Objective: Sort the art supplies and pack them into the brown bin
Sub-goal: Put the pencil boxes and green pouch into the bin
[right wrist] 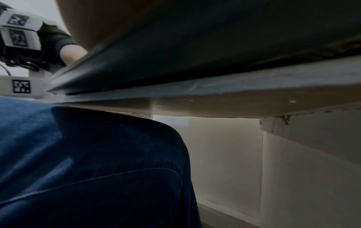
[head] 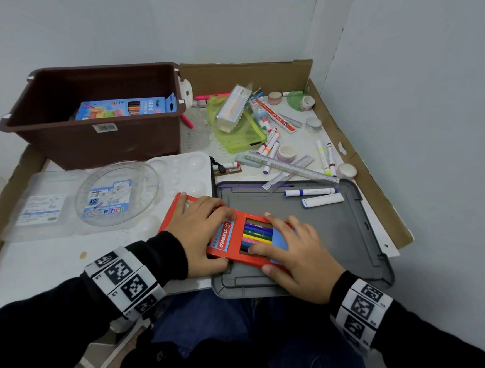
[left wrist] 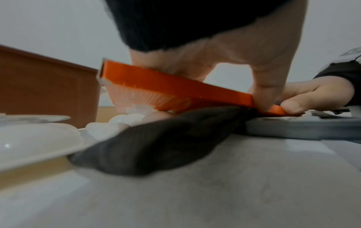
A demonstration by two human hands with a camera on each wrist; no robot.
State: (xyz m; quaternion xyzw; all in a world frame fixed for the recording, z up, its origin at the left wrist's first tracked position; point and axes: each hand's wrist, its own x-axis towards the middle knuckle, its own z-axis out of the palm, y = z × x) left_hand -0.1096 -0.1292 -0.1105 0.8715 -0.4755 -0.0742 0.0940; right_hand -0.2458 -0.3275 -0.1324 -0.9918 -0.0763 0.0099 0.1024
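Head view: both hands grip the red pen box on the grey lid, markers beyond.

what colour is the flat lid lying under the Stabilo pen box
Grey. The flat plastic lid under the orange cardboard pen box shows best in the head view.

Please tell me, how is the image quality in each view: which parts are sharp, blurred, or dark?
Head view: evenly lit and sharp, edges bent by the wide lens. Left wrist view: the orange pen box and left hand are soft, the near tabletop blurred. Right wrist view: dim and murky, looking under the table edge; the right hand is not visible there.
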